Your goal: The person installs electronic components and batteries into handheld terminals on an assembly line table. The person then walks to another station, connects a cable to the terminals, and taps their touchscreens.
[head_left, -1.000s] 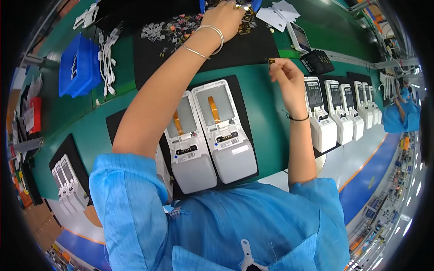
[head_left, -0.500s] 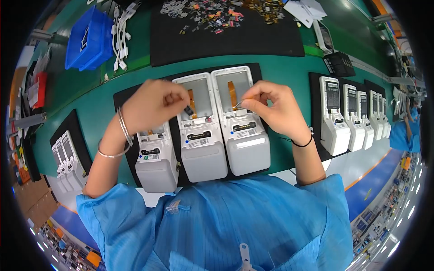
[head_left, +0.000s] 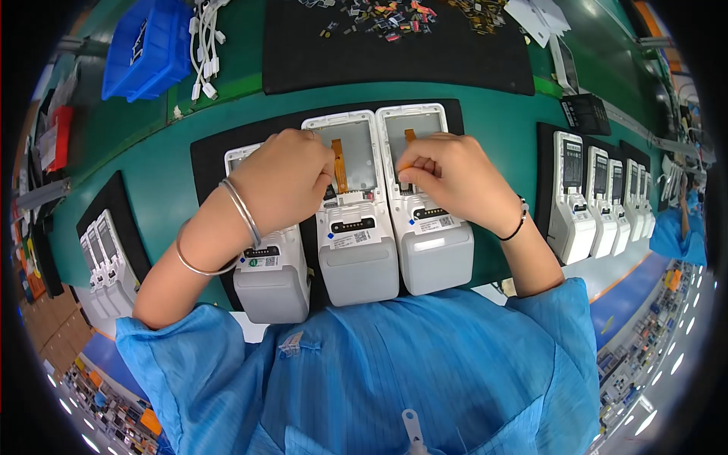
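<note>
Three white handheld terminals with open backs lie side by side: the left terminal (head_left: pixel 271 292), the middle terminal (head_left: pixel 359 269) and the right terminal (head_left: pixel 436 262). My left hand (head_left: pixel 284 176) is closed in a pinch at the middle terminal's left edge, with a small black part (head_left: pixel 331 192) at its fingertips. It covers much of the left terminal. An orange flex cable (head_left: pixel 339 167) lies in the middle terminal's bay. My right hand (head_left: pixel 461 180) pinches over the right terminal's bay, partly hiding its orange cable (head_left: pixel 410 136). What its fingertips hold is hidden.
A black mat (head_left: pixel 394 72) at the back carries a heap of small parts (head_left: pixel 390 19). At back left are a blue bin (head_left: pixel 144 53) and white cables (head_left: pixel 205 53). More terminals stand at right (head_left: pixel 570 220) and left (head_left: pixel 114 265). A black block (head_left: pixel 585 114) lies back right.
My left hand has moved right and down, bringing the small black part to the middle terminal. My right hand stays pinched over the right terminal. The view has shifted slightly.
</note>
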Demonstrator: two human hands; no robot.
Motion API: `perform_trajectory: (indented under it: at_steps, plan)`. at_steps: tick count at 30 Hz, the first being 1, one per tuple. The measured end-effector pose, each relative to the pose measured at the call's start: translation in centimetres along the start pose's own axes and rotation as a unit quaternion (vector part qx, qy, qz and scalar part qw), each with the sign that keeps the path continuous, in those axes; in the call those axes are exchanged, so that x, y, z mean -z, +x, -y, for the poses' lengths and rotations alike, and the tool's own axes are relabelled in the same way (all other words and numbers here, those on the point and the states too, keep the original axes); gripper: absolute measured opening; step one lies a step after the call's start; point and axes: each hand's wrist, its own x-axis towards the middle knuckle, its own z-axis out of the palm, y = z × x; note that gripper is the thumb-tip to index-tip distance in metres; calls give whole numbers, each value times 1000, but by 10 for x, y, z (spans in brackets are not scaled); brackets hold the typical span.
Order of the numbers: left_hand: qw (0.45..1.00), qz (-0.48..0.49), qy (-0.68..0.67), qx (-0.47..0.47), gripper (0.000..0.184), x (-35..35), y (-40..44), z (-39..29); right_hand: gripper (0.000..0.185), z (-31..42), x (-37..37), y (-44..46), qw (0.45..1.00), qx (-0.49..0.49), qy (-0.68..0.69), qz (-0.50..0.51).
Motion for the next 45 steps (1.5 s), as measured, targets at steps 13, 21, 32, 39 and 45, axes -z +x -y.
perform_trajectory:
  at_steps: [13, 21, 32, 39, 45]
  plan:
    - [997, 22, 71, 13, 11, -10, -6, -10, 8, -6, 25, -4, 986, -30, 150, 62]
    - [999, 0, 5, 45, 12, -7, -14, -10, 10, -5, 25, 12, 992, 68, 3, 107]
    - [996, 15, 86, 10, 97, -3, -43, -31, 24, 10, 7, 17, 987, 53, -81, 129]
    - [997, 14, 81, 8, 92, -4, -49, -41, 34, 19, 1, -9, 971, 133, -185, 74]
    - [998, 21, 64, 19, 92, -4, -50, -43, 41, 23, -22, -36, 959, 158, -231, -36]
